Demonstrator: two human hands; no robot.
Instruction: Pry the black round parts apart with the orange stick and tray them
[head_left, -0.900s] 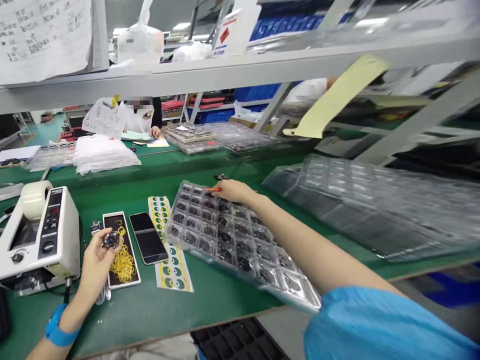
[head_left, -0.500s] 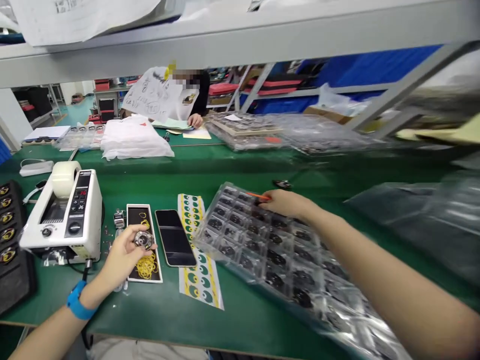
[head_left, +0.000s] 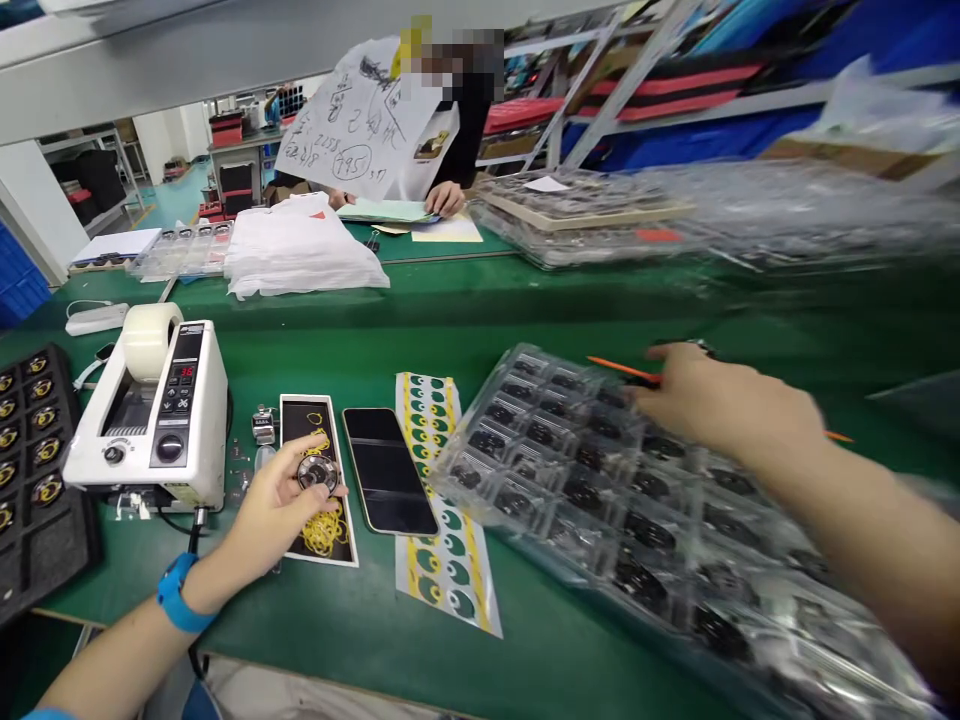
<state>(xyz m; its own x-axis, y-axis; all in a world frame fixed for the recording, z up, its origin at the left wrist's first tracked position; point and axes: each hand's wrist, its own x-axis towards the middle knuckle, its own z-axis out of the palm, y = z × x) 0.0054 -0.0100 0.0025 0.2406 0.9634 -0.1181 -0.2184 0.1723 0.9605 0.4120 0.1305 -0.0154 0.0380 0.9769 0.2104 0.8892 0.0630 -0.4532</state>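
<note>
My left hand (head_left: 289, 495) pinches a small round metal part (head_left: 318, 475) with a ringed face. It is above a white-edged box (head_left: 349, 550) of yellow rings (head_left: 324, 532). My right hand (head_left: 720, 405), blurred, is closed around a thin orange stick-like tool (head_left: 621, 368); the tool's other end shows beyond the hand. That hand is over the back edge of a clear plastic tray (head_left: 480, 425), whose pockets hold dark round parts (head_left: 541, 433). Between the box and the tray are a phone (head_left: 390, 470) and a sheet of green-and-yellow stickers (head_left: 450, 580).
To the left stand a white tape dispenser (head_left: 191, 395) and a black foam tray (head_left: 52, 545) with round parts. A small counter (head_left: 264, 425) sits beside the box. Across the bench, a person's hand (head_left: 445, 199) rests by papers (head_left: 390, 210), near white bags (head_left: 300, 250) and stacked trays (head_left: 570, 205).
The view has swung, shifting the bench items rightward. My right hand has moved right along the tray's back edge, and more of the orange tool shows. My left hand still holds the round part.
</note>
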